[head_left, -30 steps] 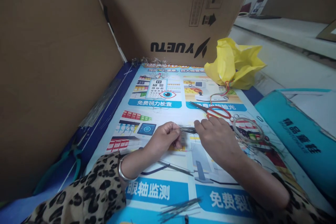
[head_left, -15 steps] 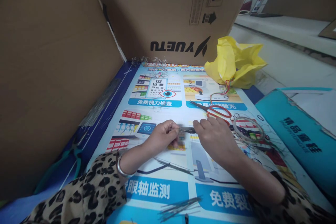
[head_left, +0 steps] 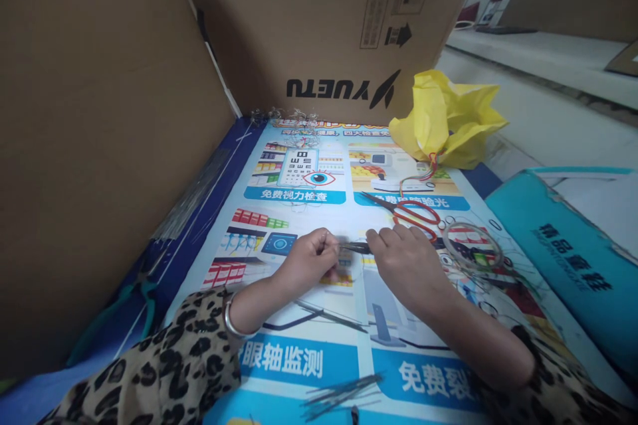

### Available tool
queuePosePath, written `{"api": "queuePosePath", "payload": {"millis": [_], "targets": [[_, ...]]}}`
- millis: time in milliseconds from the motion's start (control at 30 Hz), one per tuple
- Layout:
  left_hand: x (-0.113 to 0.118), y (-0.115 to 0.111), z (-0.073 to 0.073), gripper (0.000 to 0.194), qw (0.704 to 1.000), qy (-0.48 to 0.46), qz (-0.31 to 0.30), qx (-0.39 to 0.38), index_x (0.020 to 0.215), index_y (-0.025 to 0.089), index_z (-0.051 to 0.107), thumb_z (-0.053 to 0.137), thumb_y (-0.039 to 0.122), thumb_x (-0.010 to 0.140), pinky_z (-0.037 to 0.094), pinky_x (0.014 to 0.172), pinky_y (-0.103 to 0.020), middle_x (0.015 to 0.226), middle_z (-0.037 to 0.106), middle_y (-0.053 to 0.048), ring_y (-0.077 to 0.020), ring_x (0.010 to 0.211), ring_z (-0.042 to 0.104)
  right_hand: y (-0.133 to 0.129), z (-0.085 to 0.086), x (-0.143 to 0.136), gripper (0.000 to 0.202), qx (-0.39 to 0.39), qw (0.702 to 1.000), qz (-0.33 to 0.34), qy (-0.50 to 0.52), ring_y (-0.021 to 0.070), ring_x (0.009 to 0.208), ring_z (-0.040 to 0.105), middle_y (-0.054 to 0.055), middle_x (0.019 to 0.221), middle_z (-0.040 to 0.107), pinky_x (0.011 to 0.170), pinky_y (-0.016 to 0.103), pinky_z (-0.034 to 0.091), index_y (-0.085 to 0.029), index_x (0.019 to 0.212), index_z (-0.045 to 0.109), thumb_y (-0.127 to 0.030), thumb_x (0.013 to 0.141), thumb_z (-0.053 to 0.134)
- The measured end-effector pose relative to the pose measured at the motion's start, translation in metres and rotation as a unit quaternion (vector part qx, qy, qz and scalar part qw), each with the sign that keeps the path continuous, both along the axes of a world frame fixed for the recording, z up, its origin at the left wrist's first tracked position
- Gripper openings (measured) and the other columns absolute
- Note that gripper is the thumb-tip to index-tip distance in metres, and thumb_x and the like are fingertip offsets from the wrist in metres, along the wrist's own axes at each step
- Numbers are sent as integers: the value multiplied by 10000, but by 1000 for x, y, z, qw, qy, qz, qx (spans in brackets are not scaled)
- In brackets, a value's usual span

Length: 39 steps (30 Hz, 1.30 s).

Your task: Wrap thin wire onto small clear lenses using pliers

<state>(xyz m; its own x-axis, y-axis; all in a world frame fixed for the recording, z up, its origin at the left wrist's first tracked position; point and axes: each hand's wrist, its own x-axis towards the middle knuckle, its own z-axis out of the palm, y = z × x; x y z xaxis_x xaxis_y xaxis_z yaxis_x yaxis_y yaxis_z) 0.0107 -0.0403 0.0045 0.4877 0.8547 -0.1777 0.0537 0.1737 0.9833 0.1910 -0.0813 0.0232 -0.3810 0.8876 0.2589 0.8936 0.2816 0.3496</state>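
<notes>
My right hand (head_left: pixel 406 265) is closed around a pair of pliers (head_left: pixel 357 248); its handles are hidden in the fist and its dark, tapered jaws point left. Facing it, my left hand (head_left: pixel 312 255) pinches something thin by the jaw tips, apparently a wire, though most of it is covered by the fingers. Below the hands, a few dark thin wires (head_left: pixel 333 319) lie on the printed sheet (head_left: pixel 294 219). Beyond my right hand rest scissors (head_left: pixel 416 212) with red-orange handles.
Brown cardboard (head_left: pixel 319 26) walls the back and left. A yellow bag (head_left: pixel 448 119) with coloured strands stands at back right, near a coiled wire ring (head_left: pixel 473 246) and a teal box (head_left: pixel 568 265). Teal-handled pliers (head_left: pixel 147 299) lie left; cut wires (head_left: pixel 341 395) lie in front.
Both hands stay almost in place. The plier jaws have turned slightly, with a small shift of my right wrist and forearm.
</notes>
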Motion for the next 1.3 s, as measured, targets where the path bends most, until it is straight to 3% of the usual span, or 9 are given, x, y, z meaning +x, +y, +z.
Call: {"api": "queuePosePath", "payload": {"millis": [900,1300], "targets": [[-2,1,-6,58,998,44,5,41,679,173,437,481,170,716,365,445,-148,523,485,77,-53,407,531,6,-10,1,183,-11,999,11,27,201,721,486,54,742,594,671,323,241,-156,928,607,-111,802,481],[-4,4,-8,32,1000,12,-15,21,690,176,457,475,160,712,380,431,-152,488,492,79,-48,376,492,9,-14,4,182,-8,999,27,35,195,721,480,48,727,593,667,317,237,-168,922,607,-119,816,466]]}}
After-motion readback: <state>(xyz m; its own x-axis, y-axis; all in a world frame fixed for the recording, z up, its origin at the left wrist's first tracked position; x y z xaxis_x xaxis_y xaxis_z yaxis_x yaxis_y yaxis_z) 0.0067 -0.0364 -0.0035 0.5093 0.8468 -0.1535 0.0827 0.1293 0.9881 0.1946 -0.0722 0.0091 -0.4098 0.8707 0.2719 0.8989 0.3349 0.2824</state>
